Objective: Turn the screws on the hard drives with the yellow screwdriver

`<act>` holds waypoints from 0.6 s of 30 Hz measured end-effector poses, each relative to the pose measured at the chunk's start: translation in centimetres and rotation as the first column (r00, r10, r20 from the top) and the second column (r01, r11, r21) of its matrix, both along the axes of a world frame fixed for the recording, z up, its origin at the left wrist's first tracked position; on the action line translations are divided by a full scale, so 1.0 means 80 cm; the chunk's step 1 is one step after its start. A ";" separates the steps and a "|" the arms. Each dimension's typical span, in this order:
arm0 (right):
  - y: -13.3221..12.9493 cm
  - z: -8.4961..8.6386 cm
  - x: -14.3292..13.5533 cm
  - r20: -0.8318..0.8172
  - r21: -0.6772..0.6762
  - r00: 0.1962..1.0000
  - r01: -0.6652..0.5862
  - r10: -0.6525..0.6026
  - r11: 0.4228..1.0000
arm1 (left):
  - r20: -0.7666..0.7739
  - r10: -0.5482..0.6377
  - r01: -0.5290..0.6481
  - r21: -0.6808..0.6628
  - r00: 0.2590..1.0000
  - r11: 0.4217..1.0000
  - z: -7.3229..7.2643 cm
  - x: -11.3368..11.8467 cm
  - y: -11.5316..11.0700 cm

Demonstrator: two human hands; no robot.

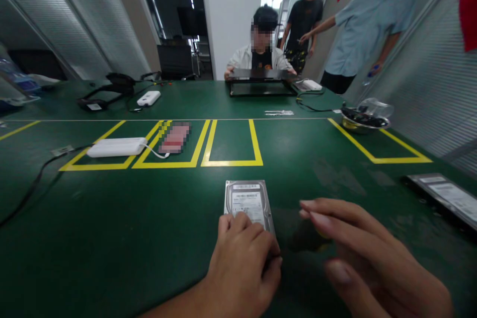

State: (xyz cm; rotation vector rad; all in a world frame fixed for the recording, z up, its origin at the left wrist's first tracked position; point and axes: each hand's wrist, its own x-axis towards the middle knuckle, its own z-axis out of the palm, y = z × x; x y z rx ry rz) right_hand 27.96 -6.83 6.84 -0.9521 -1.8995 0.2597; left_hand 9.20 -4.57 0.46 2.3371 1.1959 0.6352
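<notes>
A silver hard drive [248, 198] with a white label lies flat on the green table [149, 238] in front of me. My left hand [244, 258] rests over its near part, fingers curled onto it, so that part is hidden. To the right of the drive, my right hand [365, 253] hovers over the table with fingers stretched out and thumb apart, touching nothing that I can see. Another drive-like device [452, 196] with a white label lies at the right edge of the view.
Beyond the yellow tape frames, a person [261, 57] holds a black panel [261, 75]. A white power bank [117, 147] is cabled to a phone-like item [176, 137]. At right sits a bowl [359, 126] of dark parts. Two people stand behind.
</notes>
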 end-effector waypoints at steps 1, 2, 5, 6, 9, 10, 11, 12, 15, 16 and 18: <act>0.000 0.002 -0.001 0.008 -0.005 1.000 0.004 -0.004 1.000 | 0.003 0.003 -0.003 0.004 1.000 1.000 0.000 0.000 0.000; 0.000 0.003 -0.001 0.011 -0.007 1.000 0.005 -0.005 1.000 | 0.004 0.005 -0.005 0.008 1.000 1.000 0.000 0.000 0.000; 0.001 0.004 -0.001 -0.007 0.017 1.000 -0.014 0.015 1.000 | 0.002 0.005 -0.005 0.007 1.000 1.000 0.001 0.000 0.000; 0.002 0.002 -0.001 -0.024 0.019 1.000 -0.014 0.015 1.000 | 0.001 0.003 -0.003 0.004 1.000 1.000 0.001 0.000 -0.001; 0.002 -0.004 0.000 -0.029 -0.009 1.000 -0.001 0.001 1.000 | 0.002 0.001 -0.001 -0.003 1.000 1.000 0.002 0.000 -0.001; 0.001 -0.006 0.000 -0.018 -0.022 1.000 0.004 -0.005 1.000 | 0.002 0.003 -0.003 -0.003 1.000 1.000 0.002 0.000 -0.001; 0.000 -0.007 -0.001 -0.004 -0.028 1.000 0.002 -0.002 1.000 | 0.003 0.005 -0.005 0.000 1.000 1.000 0.002 0.000 -0.001; 0.000 -0.007 -0.001 0.011 -0.032 1.000 -0.006 0.006 0.999 | 0.004 0.007 -0.007 0.002 1.000 1.000 0.002 0.000 -0.001; 0.000 -0.003 -0.002 0.004 -0.021 0.999 -0.033 0.033 0.999 | 0.010 0.003 -0.002 -0.008 1.000 1.000 0.002 0.000 -0.001; 0.000 -0.001 -0.003 -0.003 -0.014 0.999 -0.043 0.043 0.999 | 0.010 -0.001 0.001 -0.015 1.000 1.000 0.003 0.000 -0.001; 0.002 0.002 -0.004 -0.013 0.000 0.999 -0.043 0.043 0.999 | 0.002 -0.010 0.010 -0.032 1.000 0.999 0.004 0.001 -0.001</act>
